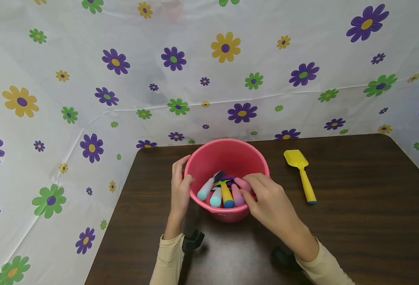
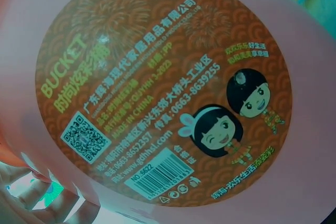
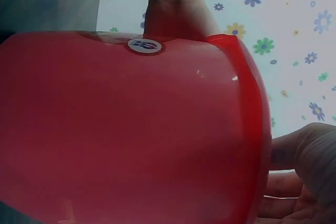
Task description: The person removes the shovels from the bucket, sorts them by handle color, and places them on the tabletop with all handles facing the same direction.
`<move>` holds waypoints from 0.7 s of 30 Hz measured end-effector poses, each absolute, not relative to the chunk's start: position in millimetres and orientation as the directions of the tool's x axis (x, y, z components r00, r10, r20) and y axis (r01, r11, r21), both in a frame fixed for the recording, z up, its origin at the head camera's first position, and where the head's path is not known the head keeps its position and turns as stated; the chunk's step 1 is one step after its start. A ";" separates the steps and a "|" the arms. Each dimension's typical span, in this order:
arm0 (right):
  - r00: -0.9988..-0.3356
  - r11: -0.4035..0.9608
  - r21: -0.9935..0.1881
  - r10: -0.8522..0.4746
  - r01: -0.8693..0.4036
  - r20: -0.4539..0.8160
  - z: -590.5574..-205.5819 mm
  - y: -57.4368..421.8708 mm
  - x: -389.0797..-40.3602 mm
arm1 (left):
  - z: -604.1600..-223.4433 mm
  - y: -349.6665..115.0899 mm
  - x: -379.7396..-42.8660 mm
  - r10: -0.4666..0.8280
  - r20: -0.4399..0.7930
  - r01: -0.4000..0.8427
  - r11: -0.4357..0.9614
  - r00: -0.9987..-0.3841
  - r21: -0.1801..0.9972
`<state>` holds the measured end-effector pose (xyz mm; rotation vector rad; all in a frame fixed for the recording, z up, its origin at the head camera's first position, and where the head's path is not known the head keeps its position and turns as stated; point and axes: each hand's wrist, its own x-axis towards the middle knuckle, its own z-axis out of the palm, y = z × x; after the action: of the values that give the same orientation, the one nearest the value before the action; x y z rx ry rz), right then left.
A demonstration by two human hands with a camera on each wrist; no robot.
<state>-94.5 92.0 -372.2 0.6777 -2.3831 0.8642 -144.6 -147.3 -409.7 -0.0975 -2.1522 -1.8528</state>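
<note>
A pink plastic bucket (image 1: 227, 152) stands on the dark wooden table with several small toy garden tools in it. Their handles point toward me: light blue, a yellow one (image 1: 226, 196) with a blue end, and pink. My left hand (image 1: 180, 188) grips the bucket's left rim, thumb near the edge and fingers along the outside. Over the right rim reaches my right hand (image 1: 271, 202), its thumb and fingers around a pink handle (image 1: 243, 184) inside. Most tool heads are hidden in the pile. A round printed label (image 2: 163, 93) fills the left wrist view.
A yellow toy shovel (image 1: 303, 178) with a blue handle end lies on the table (image 1: 366, 206) to the right of the bucket. Behind and at the sides hangs a white cloth (image 1: 195, 31) printed with flowers.
</note>
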 end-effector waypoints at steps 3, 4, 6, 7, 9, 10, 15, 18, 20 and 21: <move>-0.755 0.690 -0.421 -0.284 -0.589 0.591 -371.9 91.2 -95.3 | -408.8 -146.9 -144.6 -0.142 0.264 0.240 0.166 -0.954 0.957; -0.761 0.698 -0.418 -0.287 -0.582 0.582 -371.3 90.8 -95.6 | -408.7 -146.9 -144.5 -0.144 0.263 0.238 0.167 -0.954 0.957; -0.778 0.719 -0.406 -0.296 -0.564 0.555 -368.4 89.5 -96.1 | -408.7 -147.2 -144.4 -0.148 0.260 0.235 0.167 -0.954 0.957; -0.787 0.730 -0.400 -0.304 -0.554 0.536 -366.2 88.3 -96.8 | -408.4 -147.4 -144.5 -0.151 0.259 0.234 0.170 -0.954 0.957; -0.808 0.751 -0.386 -0.321 -0.535 0.494 -361.0 86.3 -98.4 | -408.6 -147.5 -144.5 -0.154 0.259 0.232 0.174 -0.954 0.957; -0.817 0.761 -0.379 -0.330 -0.526 0.472 -358.1 85.7 -99.3 | -408.9 -147.3 -144.3 -0.153 0.259 0.232 0.173 -0.954 0.957; -0.852 0.792 -0.354 -0.369 -0.497 0.371 -348.3 85.2 -103.3 | -411.4 -145.0 -143.4 -0.142 0.254 0.231 0.160 -0.957 0.960; -0.859 0.794 -0.350 -0.392 -0.496 0.328 -345.3 85.2 -105.9 | -411.3 -144.6 -143.4 -0.144 0.255 0.231 0.161 -0.956 0.959; -0.856 0.790 -0.347 -0.411 -0.506 0.312 -343.7 84.5 -108.1 | -410.1 -145.1 -143.7 -0.149 0.259 0.235 0.165 -0.954 0.958; -0.854 0.786 -0.348 -0.420 -0.511 0.306 -343.1 84.0 -109.5 | -409.3 -145.5 -144.0 -0.150 0.263 0.237 0.167 -0.953 0.957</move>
<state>-109.5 84.0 -343.1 0.7305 -2.7650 0.6293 -144.0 -145.5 -409.3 -0.0835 -2.1512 -1.8519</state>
